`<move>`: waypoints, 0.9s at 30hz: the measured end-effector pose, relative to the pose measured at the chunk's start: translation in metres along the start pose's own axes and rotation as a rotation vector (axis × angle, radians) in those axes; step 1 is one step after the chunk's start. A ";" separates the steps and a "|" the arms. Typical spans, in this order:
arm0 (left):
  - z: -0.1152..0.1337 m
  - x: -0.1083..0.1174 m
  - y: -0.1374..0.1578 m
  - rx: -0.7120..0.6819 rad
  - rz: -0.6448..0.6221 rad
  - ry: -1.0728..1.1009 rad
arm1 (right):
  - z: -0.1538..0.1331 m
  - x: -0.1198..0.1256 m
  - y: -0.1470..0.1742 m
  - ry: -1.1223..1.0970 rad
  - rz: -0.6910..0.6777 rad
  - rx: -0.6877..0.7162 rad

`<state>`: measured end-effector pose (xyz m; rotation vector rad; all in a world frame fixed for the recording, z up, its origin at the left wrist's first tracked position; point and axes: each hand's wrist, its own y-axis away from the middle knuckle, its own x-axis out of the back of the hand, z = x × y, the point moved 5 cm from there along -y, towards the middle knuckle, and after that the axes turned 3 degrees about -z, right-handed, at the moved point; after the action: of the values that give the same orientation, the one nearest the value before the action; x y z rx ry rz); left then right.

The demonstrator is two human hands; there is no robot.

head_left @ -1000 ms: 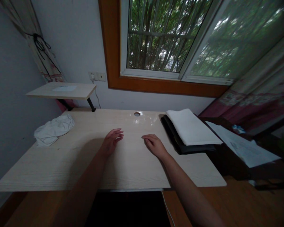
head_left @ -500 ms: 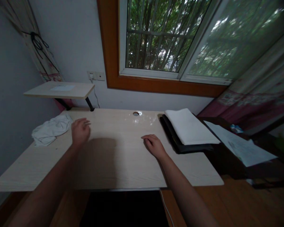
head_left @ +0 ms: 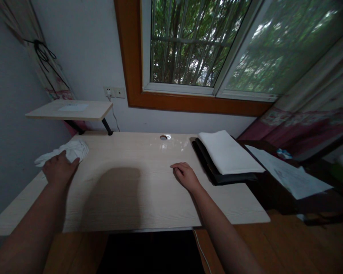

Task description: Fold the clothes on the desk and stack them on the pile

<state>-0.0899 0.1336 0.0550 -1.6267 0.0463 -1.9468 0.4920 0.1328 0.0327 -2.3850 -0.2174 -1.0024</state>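
Observation:
My left hand [head_left: 60,169] lies on a crumpled white cloth [head_left: 77,148] at the left side of the pale wooden desk [head_left: 157,198]. Its thumb and fingers are spread around the near part of the cloth and grip it; the fingertips are partly hidden in the folds. Resting on the desk right of the middle, my right hand [head_left: 185,176] holds nothing. Its fingers are loosely bent, with the index finger pointing left. Close to its right lies a white folded sheet [head_left: 230,152] on top of a flat black item [head_left: 214,173].
A small raised shelf [head_left: 94,111] on black legs stands at the back left, with a paper on it. Behind the desk are a wall socket [head_left: 114,92] and a window. A dark side table at right bears a large paper sheet [head_left: 288,171]. A round hole [head_left: 163,137] pierces the desk's back.
My left hand has moved left and toward me from above the desk onto the white cloth and has taken hold of it. My right hand has stayed in place.

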 end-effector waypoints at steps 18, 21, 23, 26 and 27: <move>0.238 -0.038 0.119 -0.275 -0.604 1.477 | -0.020 -0.009 0.003 0.172 -0.141 0.149; 0.238 -0.039 0.122 -0.261 -0.542 1.401 | -0.016 -0.011 0.004 0.174 -0.127 0.149; 0.235 -0.043 0.120 -0.287 -0.526 1.325 | -0.015 -0.011 0.004 0.131 -0.111 0.141; 0.237 -0.048 0.120 -0.390 -0.501 1.196 | -0.013 -0.009 0.002 0.081 -0.061 0.087; 0.239 -0.049 0.121 -0.436 -0.492 1.147 | -0.013 -0.007 0.000 0.088 -0.029 0.057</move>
<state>0.1803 0.1374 0.0246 -0.5151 0.5928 -3.1771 0.4795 0.1261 0.0349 -2.2870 -0.2456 -1.0967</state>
